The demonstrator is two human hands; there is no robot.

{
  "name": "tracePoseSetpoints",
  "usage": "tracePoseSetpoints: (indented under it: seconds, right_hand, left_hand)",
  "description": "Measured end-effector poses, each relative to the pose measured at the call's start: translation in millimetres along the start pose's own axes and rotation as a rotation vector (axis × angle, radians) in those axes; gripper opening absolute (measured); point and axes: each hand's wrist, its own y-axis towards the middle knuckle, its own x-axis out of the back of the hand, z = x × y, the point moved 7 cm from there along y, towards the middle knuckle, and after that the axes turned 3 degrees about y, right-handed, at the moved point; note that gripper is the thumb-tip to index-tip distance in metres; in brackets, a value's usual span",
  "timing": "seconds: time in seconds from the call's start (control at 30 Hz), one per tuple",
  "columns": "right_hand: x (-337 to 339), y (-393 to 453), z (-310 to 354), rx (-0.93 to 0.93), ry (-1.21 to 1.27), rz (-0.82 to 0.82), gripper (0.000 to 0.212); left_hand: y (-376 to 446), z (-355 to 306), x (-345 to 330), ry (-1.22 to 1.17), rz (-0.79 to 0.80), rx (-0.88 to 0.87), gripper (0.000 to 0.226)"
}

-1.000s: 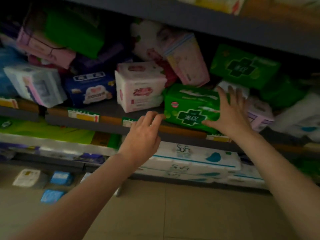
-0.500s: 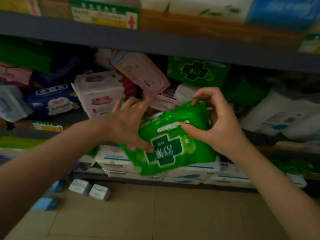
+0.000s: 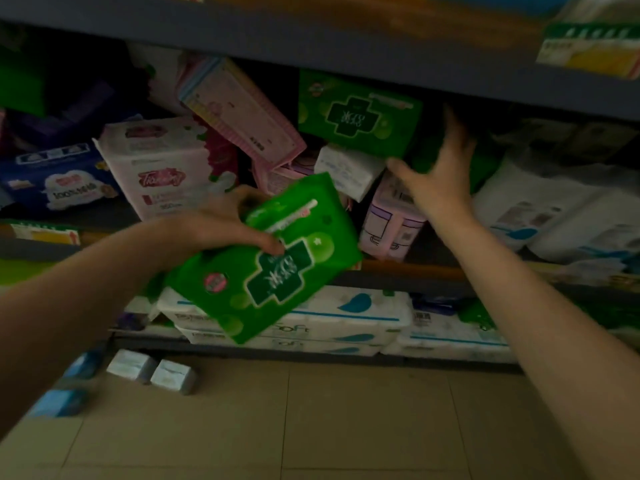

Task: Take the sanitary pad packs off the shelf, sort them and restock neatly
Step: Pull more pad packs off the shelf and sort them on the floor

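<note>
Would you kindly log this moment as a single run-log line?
left hand: grips green pack | right hand: open, reaching into shelf | step: removing packs

green pack (image 3: 277, 258) in left hand (image 3: 214, 226): glossy plastic film, crinkled. pink pack (image 3: 239, 112) at shelf back & white packs (image 3: 346, 313) below: smooth soft plastic wrap. shelf (image 3: 398, 271) front edge looks wood w/ dark matt strip. floor (image 3: 311, 420): matt smooth tile.
</note>
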Motion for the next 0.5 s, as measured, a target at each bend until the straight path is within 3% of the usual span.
tracePoseSetpoints:
  seconds: [0.07, 0.2, 0.3, 0.37, 0.43, 0.5]
  right_hand:
    - [-13.2, 27.3, -5.1, -0.008, -0.165, -0.019, 0.088]
    - [-53.1, 34.5, -6.6, -0.116, -0.141, 0.003, 0.082]
    - [-61.2, -11.3, 9.1, -0.072, 0.006, -0.181, 0.063]
    - [-60.4, -46.2, 19.0, -0.054, 0.214, -0.316, 0.056]
    - [-66.5, -53.6, 4.3, -0.255, 0.448, -0.353, 0.066]
    - [-77.8, -45.3, -12.8, -0.566, 0.753, -0.302, 0.093]
  left_hand:
    - [-3.7, -0.2, 14.8, 0.029, -0.101, 0.047, 0.099]
    - [-5.4, 7.1, 15.6, 0.016, -0.119, 0.110, 0.093]
    - [-6.4, 13.2, 14.1, -0.020, -0.105, 0.127, 0.070]
    - [-9.7, 15.3, 19.6, 0.001, -0.124, 0.107, 0.071]
    - [-12.7, 18.1, 27.9, 0.088, -0.151, 0.087, 0.085]
    - [-15.2, 25.6, 35.1, 0.105, -0.179, 0.094, 0.083]
